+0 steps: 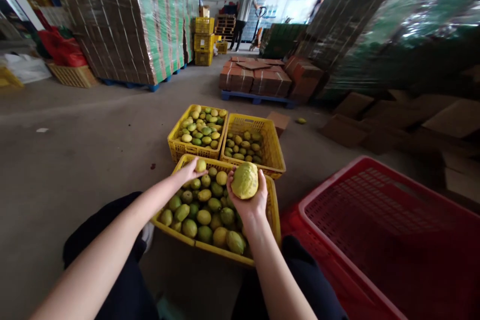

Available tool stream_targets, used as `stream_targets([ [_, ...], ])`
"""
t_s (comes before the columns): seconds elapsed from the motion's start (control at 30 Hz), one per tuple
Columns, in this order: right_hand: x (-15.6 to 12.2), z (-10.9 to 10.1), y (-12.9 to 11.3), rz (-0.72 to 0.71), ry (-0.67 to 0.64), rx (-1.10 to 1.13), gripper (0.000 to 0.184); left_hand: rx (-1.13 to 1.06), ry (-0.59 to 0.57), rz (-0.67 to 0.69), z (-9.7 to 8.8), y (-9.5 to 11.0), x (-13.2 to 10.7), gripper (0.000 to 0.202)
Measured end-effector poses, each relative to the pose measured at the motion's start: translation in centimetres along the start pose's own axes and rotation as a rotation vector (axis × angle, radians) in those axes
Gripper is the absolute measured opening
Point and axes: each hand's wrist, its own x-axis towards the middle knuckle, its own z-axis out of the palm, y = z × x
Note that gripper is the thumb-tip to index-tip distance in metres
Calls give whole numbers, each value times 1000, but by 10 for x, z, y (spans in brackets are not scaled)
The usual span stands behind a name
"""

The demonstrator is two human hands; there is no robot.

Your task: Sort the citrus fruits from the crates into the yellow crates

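My right hand point(252, 204) is closed around a large, bumpy yellow-green lemon point(245, 180), held above the near yellow crate point(210, 248). My left hand point(188, 172) grips a smaller yellow lemon point(201, 165) over the far left part of that crate's rim. Many green and yellow lemons point(204, 217) fill the near crate. Just behind it, the back left crate point(176, 147) is heaped with lemons point(202, 127). Beside that, the back right crate point(275, 145) holds a lower layer of them point(243, 145).
A big red crate point(337, 180) stands at my right. Flattened cardboard point(393, 115) and a stray lemon point(301, 120) lie beyond it. Boxes on a blue pallet point(255, 97) are ahead, between wrapped stacks point(112, 20). A person point(243, 7) stands by a pallet jack point(258, 25) at the back.
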Motion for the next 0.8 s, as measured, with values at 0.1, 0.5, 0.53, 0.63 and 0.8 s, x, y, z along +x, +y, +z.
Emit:
stream_targets([
  [0.1,3,-2,1,23,4,-24,33,109,23,67,16,55,30,50],
  [0.5,13,-9,21,76,28,-104,27,1128,-193,-98,-45,-19,-39,20],
  [0.53,16,-11,25,86,35,-119,26,1207,-201,-65,-49,-22,-48,18],
  [0.63,25,-30,37,148,77,-215,24,1417,-188,66,-54,-28,-71,23],
  [0.8,31,-101,63,159,42,-480,25,1636,-148,237,-61,-36,-88,17],
])
